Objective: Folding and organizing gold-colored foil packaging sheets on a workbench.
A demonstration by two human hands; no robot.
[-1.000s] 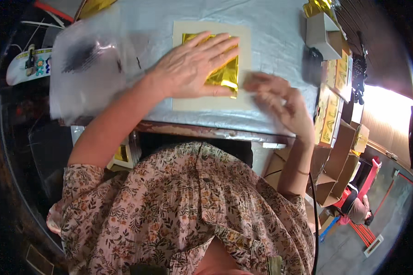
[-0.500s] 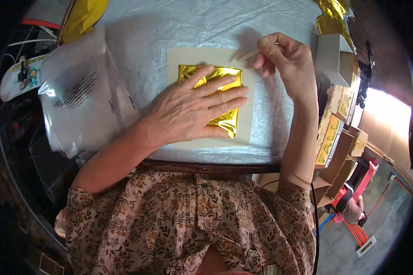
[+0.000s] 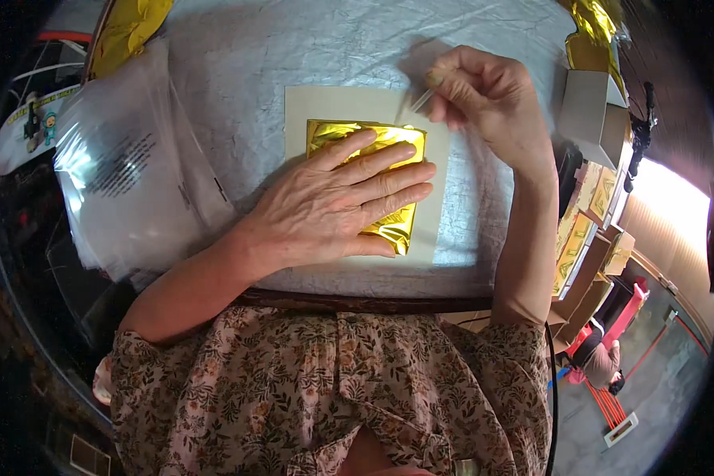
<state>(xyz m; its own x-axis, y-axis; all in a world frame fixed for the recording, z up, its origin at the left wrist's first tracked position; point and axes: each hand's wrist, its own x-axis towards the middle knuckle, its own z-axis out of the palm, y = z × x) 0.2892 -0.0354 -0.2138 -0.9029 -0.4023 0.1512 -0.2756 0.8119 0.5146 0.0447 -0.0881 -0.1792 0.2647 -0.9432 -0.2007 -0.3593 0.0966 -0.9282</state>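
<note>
L hand [image 3: 337, 194] flat, fingers spread, atop gold pkt [image 3: 404, 228] nr desk's [image 3: 357, 44] near edge; pkt's long axis unclear. R hand [image 3: 490, 99] pinches clear strip [image 3: 422, 101]; pkt lies L & nearward of it.

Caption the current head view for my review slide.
Left hand spread on a gold foil packet; right hand pinches a thin clear strip near it.

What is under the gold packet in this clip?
A pale sheet shows around the packet, over the silvery table cover. The area directly beneath the packet is covered, so anything between cannot be seen. The left hand also hides part of both.
</note>
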